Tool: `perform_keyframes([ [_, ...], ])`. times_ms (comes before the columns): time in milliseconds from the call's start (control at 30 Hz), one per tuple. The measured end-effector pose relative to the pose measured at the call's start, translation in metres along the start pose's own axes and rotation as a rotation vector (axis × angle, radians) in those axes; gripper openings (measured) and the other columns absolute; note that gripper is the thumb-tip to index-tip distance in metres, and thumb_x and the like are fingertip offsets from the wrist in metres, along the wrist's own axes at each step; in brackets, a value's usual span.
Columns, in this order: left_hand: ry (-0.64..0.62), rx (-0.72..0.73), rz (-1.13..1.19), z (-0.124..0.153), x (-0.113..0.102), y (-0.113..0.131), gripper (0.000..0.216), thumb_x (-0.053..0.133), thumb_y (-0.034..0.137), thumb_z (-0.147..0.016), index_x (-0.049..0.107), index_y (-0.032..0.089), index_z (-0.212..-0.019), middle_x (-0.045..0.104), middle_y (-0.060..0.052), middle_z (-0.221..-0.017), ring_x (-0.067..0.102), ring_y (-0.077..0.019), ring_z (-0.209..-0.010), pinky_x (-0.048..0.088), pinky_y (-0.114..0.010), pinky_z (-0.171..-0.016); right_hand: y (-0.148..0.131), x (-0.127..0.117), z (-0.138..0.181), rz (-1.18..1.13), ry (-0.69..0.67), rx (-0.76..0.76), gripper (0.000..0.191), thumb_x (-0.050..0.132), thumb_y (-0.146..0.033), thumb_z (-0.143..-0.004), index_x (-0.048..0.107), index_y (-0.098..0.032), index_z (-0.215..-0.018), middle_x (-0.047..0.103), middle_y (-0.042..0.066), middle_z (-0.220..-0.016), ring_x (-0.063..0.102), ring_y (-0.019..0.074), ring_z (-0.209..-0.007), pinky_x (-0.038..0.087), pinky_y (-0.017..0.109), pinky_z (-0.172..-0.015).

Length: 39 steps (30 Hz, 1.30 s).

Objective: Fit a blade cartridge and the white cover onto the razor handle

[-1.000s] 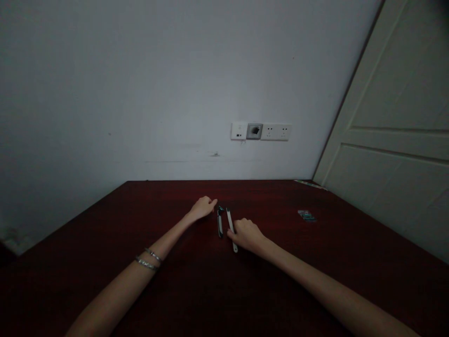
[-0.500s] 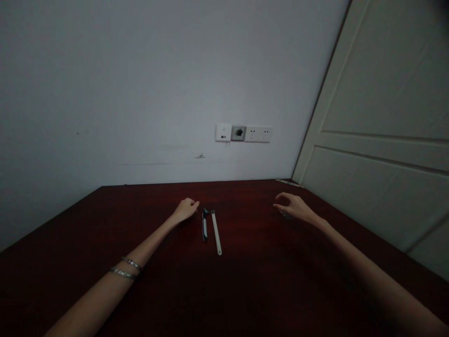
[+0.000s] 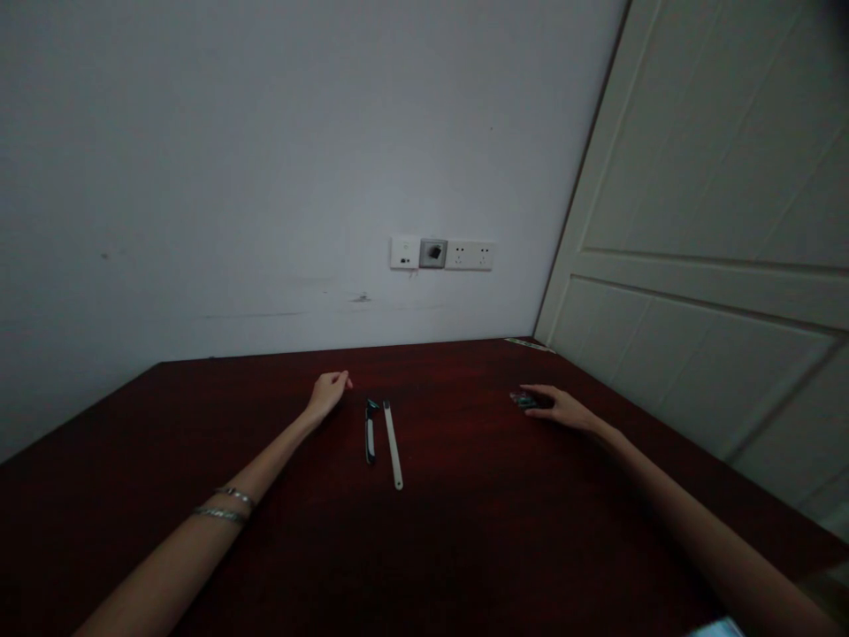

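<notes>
In the head view, a dark red table (image 3: pixel 451 513) runs up to a pale wall (image 3: pixel 265 177) along its far edge, with a panelled door (image 3: pixel 669 186) rising beside its right edge. The person's left hand (image 3: pixel 328 392) is at the table, nearer the far edge than the bottom of the view, with its fingers loosely curled; whether it is fully closed, or has anything inside, cannot be told. Two bracelets (image 3: pixel 222 513) circle that forearm. Just beside this hand, on the side toward the table's right edge, a razor (image 3: pixel 370 438) lies with its head toward the far edge. Next to it, a little apart, lies a long pale stick (image 3: pixel 393 447), its dark tip also toward the far edge and its holed end toward the person. Well apart from these, toward the far right corner, the right hand (image 3: pixel 557 408) has its thumb and fingers spread around a small packet (image 3: pixel 523 400); it cannot be told whether they grip it. A thin strip (image 3: pixel 529 344) lies at the far right corner, and wall sockets (image 3: pixel 470 256) sit above the far edge. At the bottom right, part of a pale object (image 3: pixel 720 629) shows beside the right forearm.
</notes>
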<state>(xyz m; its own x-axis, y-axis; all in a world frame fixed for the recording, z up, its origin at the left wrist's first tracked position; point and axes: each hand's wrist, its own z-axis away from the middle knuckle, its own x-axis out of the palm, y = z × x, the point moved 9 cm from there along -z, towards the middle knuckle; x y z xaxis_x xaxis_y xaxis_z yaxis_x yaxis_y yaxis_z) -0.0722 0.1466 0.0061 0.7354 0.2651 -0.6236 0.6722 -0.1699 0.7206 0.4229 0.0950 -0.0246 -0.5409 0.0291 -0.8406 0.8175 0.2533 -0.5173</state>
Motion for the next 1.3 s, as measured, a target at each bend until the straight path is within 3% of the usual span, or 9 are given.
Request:
perform_keyframes([
  [167,-0.006,-0.032,0.039,-0.001,0.002,-0.005,0.042,0.033,0.042,-0.076,0.060,0.016,-0.059,0.060,-0.003,-0.057,0.053,-0.0156,-0.056,0.035,-0.023,-0.053,0.001,0.001,0.002,-0.095,-0.008,0.011,0.067,0.064,-0.044,-0.066,0.048,-0.019,-0.127,0.051,0.009,-0.129,0.046,0.0260,-0.118,0.030,0.042,-0.103],
  [400,-0.007,-0.062,0.064,0.000,0.000,-0.014,0.043,0.032,0.043,-0.078,0.061,0.015,-0.061,0.060,-0.004,-0.057,0.053,-0.0152,-0.054,0.035,-0.023,-0.051,-0.013,0.003,-0.005,-0.120,0.090,-0.002,0.066,0.064,-0.046,-0.067,0.048,-0.020,-0.125,0.060,0.008,-0.116,0.054,0.0244,-0.108,0.038,0.039,-0.096],
  [500,-0.009,-0.057,0.069,0.000,0.000,-0.016,0.044,0.031,0.043,-0.078,0.061,0.015,-0.061,0.060,-0.004,-0.058,0.053,-0.0150,-0.054,0.036,-0.023,-0.052,-0.045,0.014,-0.015,-0.117,0.097,-0.079,0.064,0.063,-0.046,-0.069,0.047,-0.020,-0.125,0.060,0.007,-0.114,0.056,0.0232,-0.103,0.042,0.039,-0.091],
  [667,-0.003,-0.024,0.066,0.006,-0.001,-0.017,0.046,0.031,0.045,-0.079,0.060,0.014,-0.061,0.059,-0.003,-0.059,0.053,-0.0151,-0.057,0.036,-0.023,-0.054,-0.126,0.054,-0.031,-0.146,0.036,-0.265,0.059,0.063,-0.044,-0.070,0.049,-0.021,-0.123,0.058,0.007,-0.116,0.054,0.0216,-0.105,0.040,0.039,-0.092],
  [800,0.025,-0.002,0.040,0.012,-0.007,-0.016,0.045,0.032,0.045,-0.080,0.060,0.015,-0.063,0.060,-0.003,-0.062,0.054,-0.0159,-0.061,0.037,-0.024,-0.059,-0.189,0.087,-0.031,-0.145,-0.022,-0.418,0.061,0.062,-0.043,-0.073,0.043,-0.022,-0.128,0.055,0.008,-0.117,0.052,0.0204,-0.106,0.038,0.039,-0.094],
  [900,0.040,0.006,0.025,0.015,-0.010,-0.016,0.046,0.030,0.045,-0.082,0.060,0.015,-0.065,0.059,-0.003,-0.062,0.054,-0.0165,-0.063,0.037,-0.024,-0.060,-0.219,0.106,-0.028,-0.106,-0.074,-0.482,0.063,0.061,-0.043,-0.074,0.041,-0.023,-0.130,0.055,0.009,-0.115,0.051,0.0207,-0.105,0.038,0.039,-0.093],
  [1067,0.020,0.046,0.017,0.019,-0.007,-0.012,0.046,0.031,0.044,-0.082,0.061,0.014,-0.066,0.060,-0.003,-0.064,0.055,-0.0164,-0.064,0.038,-0.024,-0.061,-0.230,0.123,-0.029,-0.066,-0.126,-0.468,0.064,0.061,-0.042,-0.074,0.040,-0.024,-0.131,0.053,0.009,-0.117,0.050,0.0215,-0.105,0.037,0.040,-0.093],
  [1300,-0.013,0.136,0.006,0.023,-0.003,-0.001,0.045,0.032,0.043,-0.082,0.060,0.015,-0.061,0.061,-0.003,-0.066,0.055,-0.0161,-0.066,0.039,-0.025,-0.067,-0.228,0.127,-0.030,-0.027,-0.107,-0.488,0.065,0.058,-0.046,-0.075,0.038,-0.023,-0.132,0.053,0.009,-0.116,0.048,0.0214,-0.106,0.034,0.039,-0.094],
])
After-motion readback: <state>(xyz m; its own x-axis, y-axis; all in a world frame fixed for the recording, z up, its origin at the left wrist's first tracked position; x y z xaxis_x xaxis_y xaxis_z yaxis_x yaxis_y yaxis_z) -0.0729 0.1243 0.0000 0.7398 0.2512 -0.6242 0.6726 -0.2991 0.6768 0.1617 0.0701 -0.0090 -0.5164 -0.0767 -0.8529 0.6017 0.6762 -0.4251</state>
